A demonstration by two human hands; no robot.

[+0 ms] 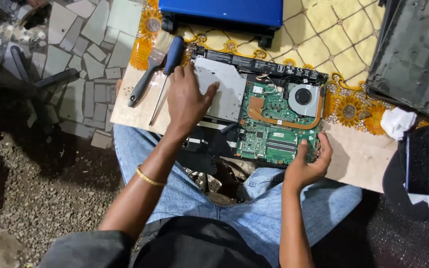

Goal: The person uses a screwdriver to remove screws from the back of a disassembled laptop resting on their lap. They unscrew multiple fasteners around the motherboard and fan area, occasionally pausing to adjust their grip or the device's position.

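Observation:
An opened laptop base (209, 144) lies on a light board across my lap, its green circuit board (274, 124) exposed with a round fan (304, 97) and a long black battery (264, 64) along the far edge. My left hand (187, 97) rests flat on the silver drive cover (224, 92) at the left side, fingers spread. My right hand (311, 161) grips the near right corner of the circuit board, thumb on top.
A blue-handled screwdriver (170, 64) and a grey-handled brush (147, 77) lie left of the laptop. A blue laptop lid (219, 12) sits at the back, a dark laptop shell (413, 54) at the right, white cloth (398, 121) below it. Tiled floor and gravel lie left.

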